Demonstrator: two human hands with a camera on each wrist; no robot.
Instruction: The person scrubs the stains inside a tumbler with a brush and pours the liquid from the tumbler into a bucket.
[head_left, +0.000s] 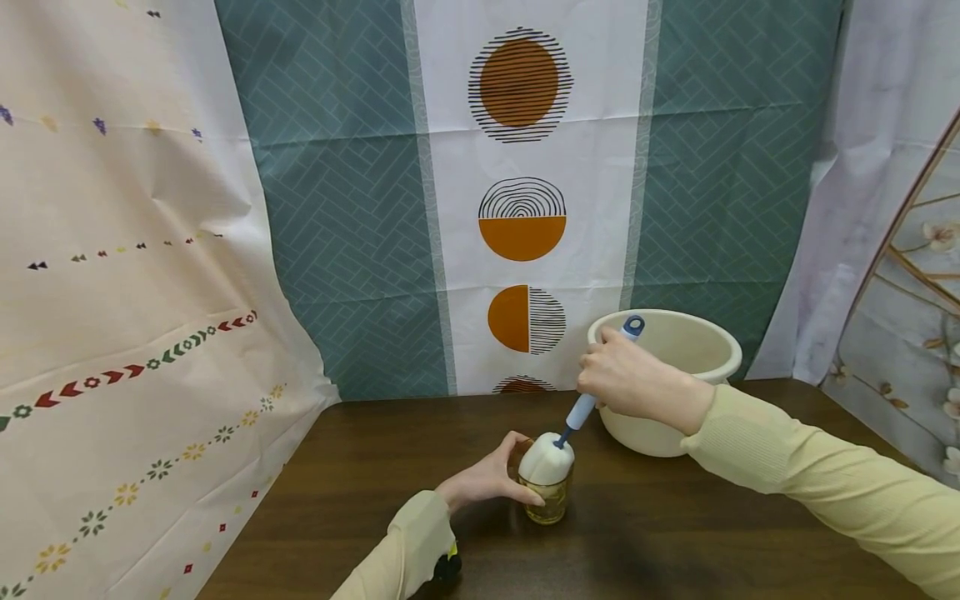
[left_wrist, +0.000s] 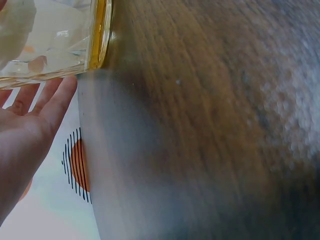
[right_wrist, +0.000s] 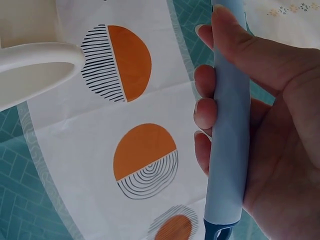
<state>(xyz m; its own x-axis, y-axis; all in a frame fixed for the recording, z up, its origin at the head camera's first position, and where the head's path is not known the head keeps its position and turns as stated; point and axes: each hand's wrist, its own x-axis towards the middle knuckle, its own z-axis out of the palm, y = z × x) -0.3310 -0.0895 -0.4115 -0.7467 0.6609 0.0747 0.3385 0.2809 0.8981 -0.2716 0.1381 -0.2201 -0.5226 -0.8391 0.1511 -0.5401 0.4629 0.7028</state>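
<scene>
Filling the mouth of the amber glass point(head_left: 551, 506), the white sponge head point(head_left: 545, 462) of the brush point(head_left: 582, 411) sits partly inside, its rounded top standing above the rim. The glass is upright at the middle of the bench point(head_left: 360, 492), left of and nearer than the basin. From where I sit, the brush leans: its pale blue handle rises to the right and away, with a dark blue neck at the sponge and a dark blue hanging loop at the far end.

My left hand point(head_left: 489, 477) comes in from the near left and holds the glass, thumb along its near side, the other fingers bent round the far side; in the left wrist view I see fingertips against the clear wall. My right hand point(head_left: 628, 375) has its fingers clamped round the brush handle, and the right wrist view shows the thumb laid along it. Both arms wear pale yellow sleeves.

Just behind the right hand, at the far right of the bench, I have a cream basin point(head_left: 641, 432) with a thick rim. A small black and yellow object point(head_left: 448, 564) shows beside the left cuff, too hidden to name. Beyond the bench hangs a teal and white cloth point(head_left: 337, 208) printed with orange circles; a cream patterned cloth point(head_left: 150, 333) drapes at left.
</scene>
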